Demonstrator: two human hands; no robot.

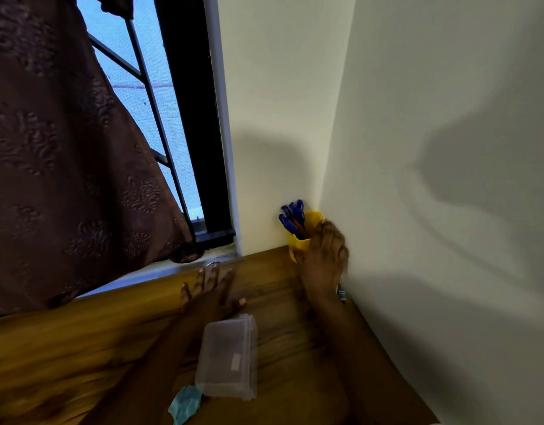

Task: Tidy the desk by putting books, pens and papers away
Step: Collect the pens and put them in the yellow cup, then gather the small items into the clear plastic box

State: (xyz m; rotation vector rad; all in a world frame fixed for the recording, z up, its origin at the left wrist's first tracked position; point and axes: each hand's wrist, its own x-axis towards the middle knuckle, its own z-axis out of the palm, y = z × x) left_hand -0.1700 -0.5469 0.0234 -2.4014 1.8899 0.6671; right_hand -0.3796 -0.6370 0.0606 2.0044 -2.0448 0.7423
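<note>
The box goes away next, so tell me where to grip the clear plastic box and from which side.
Take the clear plastic box from above, across its narrow middle, thumb and fingers on the long sides: it lies flat on the desk.

Half of yellow cup (299, 244) hidden behind right hand (324, 260), pens (292, 216) blurred, teal scrap (185, 403) unidentifiable

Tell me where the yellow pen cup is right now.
Head view: the yellow pen cup is at the far right corner of the desk, gripped by the right hand, beyond the clear plastic box.
</note>
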